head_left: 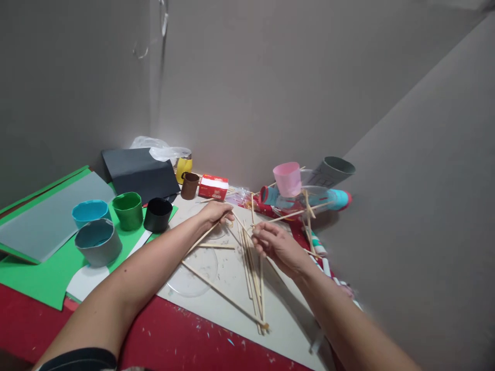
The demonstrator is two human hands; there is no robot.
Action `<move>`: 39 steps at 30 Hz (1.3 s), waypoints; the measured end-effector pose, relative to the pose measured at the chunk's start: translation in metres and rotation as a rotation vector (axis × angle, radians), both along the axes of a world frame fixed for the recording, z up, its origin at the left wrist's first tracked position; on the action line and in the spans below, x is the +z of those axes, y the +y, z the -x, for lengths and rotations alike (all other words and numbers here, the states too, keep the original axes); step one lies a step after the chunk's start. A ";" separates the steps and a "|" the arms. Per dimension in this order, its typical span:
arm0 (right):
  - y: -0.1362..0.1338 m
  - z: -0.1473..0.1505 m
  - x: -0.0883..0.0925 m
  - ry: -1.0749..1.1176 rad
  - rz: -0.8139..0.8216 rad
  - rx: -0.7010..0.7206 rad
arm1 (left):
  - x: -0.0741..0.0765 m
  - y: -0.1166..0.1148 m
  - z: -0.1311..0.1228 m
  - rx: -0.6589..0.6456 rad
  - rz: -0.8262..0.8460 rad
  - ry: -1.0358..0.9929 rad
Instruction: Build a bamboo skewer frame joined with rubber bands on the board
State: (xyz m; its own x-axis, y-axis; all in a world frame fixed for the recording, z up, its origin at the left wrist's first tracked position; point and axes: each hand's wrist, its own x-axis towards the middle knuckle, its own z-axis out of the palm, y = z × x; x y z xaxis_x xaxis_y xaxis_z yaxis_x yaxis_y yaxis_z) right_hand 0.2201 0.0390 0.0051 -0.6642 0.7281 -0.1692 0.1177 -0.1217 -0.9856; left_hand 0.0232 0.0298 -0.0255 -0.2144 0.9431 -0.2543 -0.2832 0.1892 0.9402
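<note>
My left hand (216, 212) is closed round a thin wooden stick (203, 238) that slants down toward my forearm. My right hand (275, 245) pinches the upper ends of several wooden sticks (253, 275) lying in a bundle on a white sheet (232, 278). Another long stick (222, 293) lies diagonally across the sheet, crossing a clear plastic disc (193, 273). The two hands are close together, a few centimetres apart, over the sheet's far part.
Paper cups stand at the left on green paper (46, 278): blue (91, 212), grey (98, 241), green (128, 210), black (158, 214). A brown cup (189, 185), red box (213, 186), pink cup (287, 179), grey roll (332, 171) and dark folder (139, 172) sit near the wall. Red table (162, 340) in front.
</note>
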 end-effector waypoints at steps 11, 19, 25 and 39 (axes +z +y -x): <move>-0.003 -0.050 -0.018 0.095 0.065 -0.331 | 0.015 -0.025 -0.055 -0.333 -0.037 -0.043; -0.021 -0.045 -0.036 -0.042 -0.178 -0.136 | 0.010 -0.032 -0.067 -0.379 -0.084 -0.021; -0.025 -0.046 -0.036 -0.030 -0.131 -0.167 | 0.011 -0.032 -0.068 -0.422 -0.076 0.037; -0.006 -0.058 -0.042 0.315 0.278 -0.391 | 0.003 -0.027 -0.065 -0.422 -0.016 -0.040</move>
